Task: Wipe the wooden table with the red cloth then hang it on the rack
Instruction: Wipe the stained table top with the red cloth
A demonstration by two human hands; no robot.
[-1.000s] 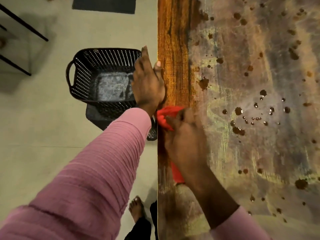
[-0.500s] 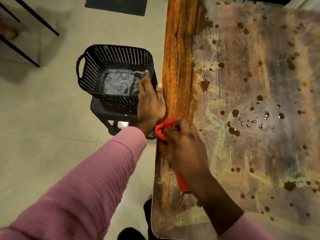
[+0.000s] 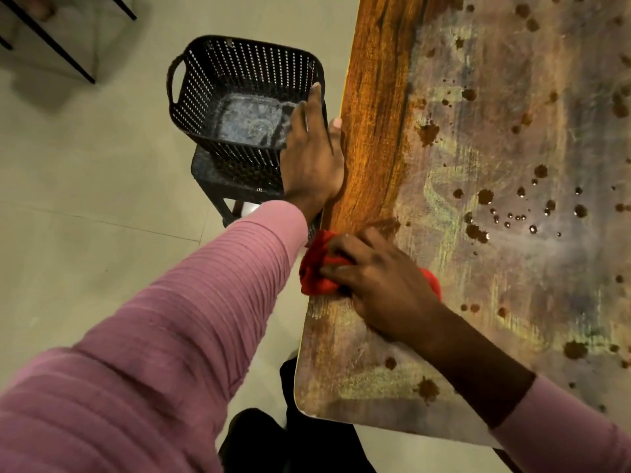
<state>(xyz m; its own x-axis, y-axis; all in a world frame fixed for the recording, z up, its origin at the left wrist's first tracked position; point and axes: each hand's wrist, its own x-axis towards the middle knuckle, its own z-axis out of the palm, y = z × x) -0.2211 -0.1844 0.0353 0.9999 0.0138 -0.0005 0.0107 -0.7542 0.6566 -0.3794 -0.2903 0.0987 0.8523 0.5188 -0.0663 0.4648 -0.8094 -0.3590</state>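
Reaching forward from the bottom of the view, a ribbed pink sleeve [image 3: 170, 336] covers the left arm, and dark trousers show below the near rounded corner of the wooden table [image 3: 375, 97]. The right hand [image 3: 379, 285] lies knuckles up on the table's left edge with its fingers curled down over the red cloth [image 3: 317, 268], gripping it against the wood. The cloth's long axis runs crosswise to that edge: one bunched end pokes out past the fingertips and overhangs the edge towards the floor, and a smaller red lobe shows on the far side of the hand. Its middle is hidden under the palm, so its full shape cannot be made out. What shows is bright red, soft and crumpled into folds. Farther on, the left hand [image 3: 312, 158] has straight fingers laid flat along the table's side, thumb on top. Beside it a black perforated basket [image 3: 211, 80] sits on a dark stool [image 3: 211, 179]. Brown spots [image 3: 485, 197] and droplets dot the tabletop beyond.
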